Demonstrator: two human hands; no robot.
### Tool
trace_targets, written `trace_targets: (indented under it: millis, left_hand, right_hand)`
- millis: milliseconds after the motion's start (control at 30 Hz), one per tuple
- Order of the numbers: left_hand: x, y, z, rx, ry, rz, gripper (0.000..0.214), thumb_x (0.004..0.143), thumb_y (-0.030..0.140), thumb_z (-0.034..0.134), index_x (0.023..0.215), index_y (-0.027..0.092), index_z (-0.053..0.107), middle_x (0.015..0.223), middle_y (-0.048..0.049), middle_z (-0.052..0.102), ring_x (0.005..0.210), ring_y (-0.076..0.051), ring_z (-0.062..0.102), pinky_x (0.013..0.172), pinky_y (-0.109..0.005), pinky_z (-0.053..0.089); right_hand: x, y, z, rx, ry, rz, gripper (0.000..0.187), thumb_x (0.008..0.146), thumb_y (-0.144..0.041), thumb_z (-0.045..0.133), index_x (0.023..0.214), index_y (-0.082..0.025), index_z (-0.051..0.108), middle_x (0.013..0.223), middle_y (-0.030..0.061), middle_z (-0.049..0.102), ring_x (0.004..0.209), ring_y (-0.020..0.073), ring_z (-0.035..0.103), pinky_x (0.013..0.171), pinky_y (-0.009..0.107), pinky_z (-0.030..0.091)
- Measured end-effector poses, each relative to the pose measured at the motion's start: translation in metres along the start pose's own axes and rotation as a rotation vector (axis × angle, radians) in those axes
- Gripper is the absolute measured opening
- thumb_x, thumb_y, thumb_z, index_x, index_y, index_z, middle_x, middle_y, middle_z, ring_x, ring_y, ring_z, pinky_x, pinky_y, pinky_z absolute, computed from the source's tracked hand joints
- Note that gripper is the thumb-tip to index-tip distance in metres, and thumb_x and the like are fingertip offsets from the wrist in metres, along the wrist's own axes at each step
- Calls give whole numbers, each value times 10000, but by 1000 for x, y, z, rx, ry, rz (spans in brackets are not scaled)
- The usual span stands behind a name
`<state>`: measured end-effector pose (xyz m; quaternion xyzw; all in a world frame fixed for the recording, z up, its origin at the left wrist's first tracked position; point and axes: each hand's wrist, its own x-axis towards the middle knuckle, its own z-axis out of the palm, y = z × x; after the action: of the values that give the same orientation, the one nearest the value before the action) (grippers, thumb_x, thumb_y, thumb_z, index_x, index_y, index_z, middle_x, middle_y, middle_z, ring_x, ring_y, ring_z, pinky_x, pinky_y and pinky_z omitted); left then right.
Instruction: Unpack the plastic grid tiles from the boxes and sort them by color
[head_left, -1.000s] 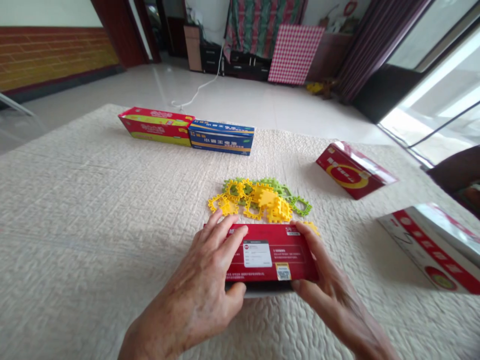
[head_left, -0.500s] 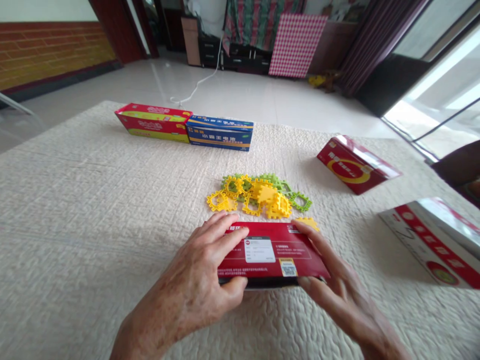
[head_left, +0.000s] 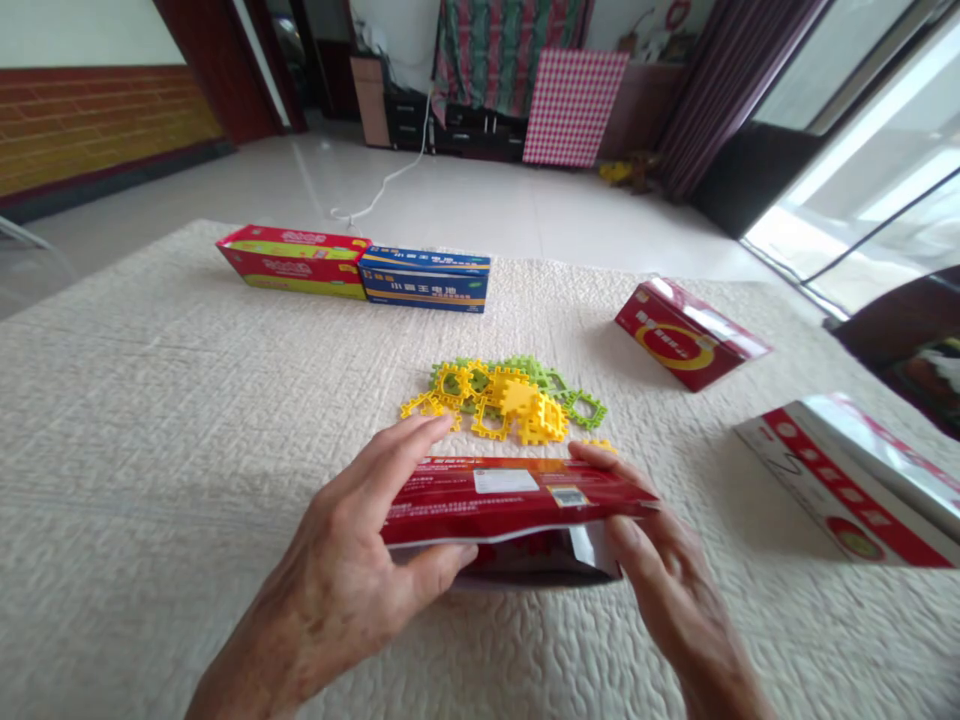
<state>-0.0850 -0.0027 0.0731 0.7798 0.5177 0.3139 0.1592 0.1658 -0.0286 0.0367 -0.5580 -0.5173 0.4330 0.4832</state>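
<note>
Red box (head_left: 517, 495): the top panel has tipped up since the earlier frames, and a gap now shows along the near edge.
The left hand (head_left: 337, 590) grips the box's left end, thumb under the near edge and fingers spread on top. The right hand (head_left: 667, 580) clasps the right end, fingers curled around it. The box is held just above the quilted cover (head_left: 150, 450), and its white inner lining is exposed, so it appears partly open. Just behind the box lies a pile of yellow and green puzzle pieces (head_left: 510, 400). To the right of the box sits a large red-and-white carton (head_left: 847, 480). Behind and to the right lies a tilted red carton (head_left: 686, 335). Far behind and to the left, a red-and-yellow carton (head_left: 296, 262) touches a blue carton (head_left: 424, 280).
</note>
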Motion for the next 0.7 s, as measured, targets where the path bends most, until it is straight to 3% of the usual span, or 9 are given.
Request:
trace_targets:
  millis: [200, 367, 500, 600, 700]
  left_hand:
    - [2, -3, 6, -307, 223, -192, 852, 715, 484, 750, 1438, 276, 351, 1292, -86, 617, 1063, -270, 671, 921, -399, 573]
    - [8, 0, 19, -439, 421, -406, 692, 825, 519, 619, 1405, 245, 361, 1235, -103, 648, 991, -234, 699, 897, -375, 579]
    - [11, 3, 24, -451, 570, -533, 394, 827, 473, 628, 1105, 213, 530, 1053, -69, 708, 909, -216, 717, 822, -341, 599]
    - [10, 3, 24, -391, 568, -586, 270, 816, 434, 645, 947, 204, 590, 905, -26, 724, 816, -195, 723, 769, -313, 602]
    - [9, -1, 24, -230, 419, -449, 223, 825, 398, 623, 933, 203, 639, 1040, -45, 707, 936, -210, 700, 836, -334, 587]
  right_hand:
    - [2, 4, 10, 62, 260, 77, 293, 896, -501, 552, 1079, -276, 594, 1176, 47, 692, 882, 192, 704, 629, 256, 576]
    - [2, 14, 14, -12, 366, 71, 275, 837, -483, 638, 945, -233, 600, 821, 44, 724, 637, 184, 681, 444, 240, 511]
    - [1, 11, 14, -144, 380, -18, 205, 836, -439, 631, 861, -241, 683, 974, 52, 717, 877, 227, 689, 637, 302, 578]
    - [1, 4, 14, -189, 307, -32, 225, 842, -413, 617, 997, -265, 684, 1141, 57, 675, 981, 232, 667, 732, 328, 580]
    - [2, 1, 15, -177, 177, 2, 359, 847, -427, 605, 1172, -274, 595, 1232, 83, 629, 1036, 238, 648, 800, 363, 573]
